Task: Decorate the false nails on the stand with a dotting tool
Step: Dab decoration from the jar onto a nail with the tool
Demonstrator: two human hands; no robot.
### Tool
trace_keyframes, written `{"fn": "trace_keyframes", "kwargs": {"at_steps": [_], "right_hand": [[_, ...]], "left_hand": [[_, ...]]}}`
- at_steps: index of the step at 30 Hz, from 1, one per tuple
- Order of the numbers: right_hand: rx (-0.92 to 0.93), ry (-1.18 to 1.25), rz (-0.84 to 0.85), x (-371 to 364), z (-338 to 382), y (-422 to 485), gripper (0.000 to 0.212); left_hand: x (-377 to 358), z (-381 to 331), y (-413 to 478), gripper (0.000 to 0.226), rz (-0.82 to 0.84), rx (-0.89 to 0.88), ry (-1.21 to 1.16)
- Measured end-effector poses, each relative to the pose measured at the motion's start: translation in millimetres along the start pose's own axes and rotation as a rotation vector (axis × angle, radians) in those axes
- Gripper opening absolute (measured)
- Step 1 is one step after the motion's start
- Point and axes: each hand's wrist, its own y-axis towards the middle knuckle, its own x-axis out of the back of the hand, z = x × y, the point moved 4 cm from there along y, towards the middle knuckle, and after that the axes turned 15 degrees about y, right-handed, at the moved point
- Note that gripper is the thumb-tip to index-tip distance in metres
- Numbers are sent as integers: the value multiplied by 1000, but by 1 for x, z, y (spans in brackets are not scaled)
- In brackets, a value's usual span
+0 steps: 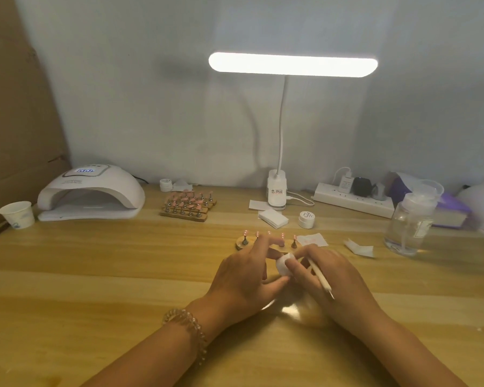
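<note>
Wooden table (123, 261); domed white nail lamp (91, 191) far left. Left hand (243, 275) pinches a round white jar (285, 263), its fingers (263, 243) partly hiding the wooden stand (240, 243) of pink false nails (245, 233) beyond; right hand (333, 277) grips the slim dotting tool (320, 277).

Five pink false nails (282, 235) top the wooden stand (239, 243); dotting tool (320, 277) slants nearby.

On the tabletop (95, 275), the stand (242, 243) with false nails (282, 235) sits at centre. Just near of it the left hand (243, 277) and right hand (333, 275) hold a small round thing (284, 264) between them, with the dotting tool (320, 277) in the right. The nail lamp (91, 194) lies far left, a paper cup (18, 215) on its left and a rack of nails (189, 206) on its right. The desk lamp (277, 192) stands far centre, with pads (273, 218) and a jar (306, 219) before it. The power strip (352, 202) and bottle (410, 224) lie right.
</note>
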Motion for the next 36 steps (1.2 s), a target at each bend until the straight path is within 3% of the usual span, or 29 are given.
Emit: {"fn": "trace_keyframes", "kwargs": {"at_steps": [4,8,12,15,17,19,22,27,30,32,34,36], "right_hand": [[-19,-99,-81,-6,2,-1,53],[-103,-64,-129,-11,1,0,59],[-77,-39,-237,6,0,3,48],[-93,-204,-313,29,-13,10,40],[-186,-285,-278,37,-29,18,35],[-268,-322,-190,36,-42,29,34],[-279,-370,-81,29,-48,47,39],[-253,-325,2,18,-51,60,52],[-216,-202,-117,25,-52,52,63],[-167,-243,-222,31,-55,42,44],[-117,-392,-189,30,-60,34,15],[-151,-485,-95,26,-66,30,17]], "left_hand": [[2,-7,-3,48,-95,-107,98],[3,-12,-2,54,-214,-170,173],[1,-4,3,72,-173,-73,172],[8,25,11,64,-203,142,200],[7,55,13,64,-129,361,189],[-3,76,12,68,86,483,171],[-17,80,12,67,246,416,101],[-16,78,13,54,204,355,72],[-14,79,13,45,217,352,7],[-11,78,14,42,199,352,-36],[-8,77,14,41,165,355,-72],[-4,75,14,39,120,346,-120]]}}
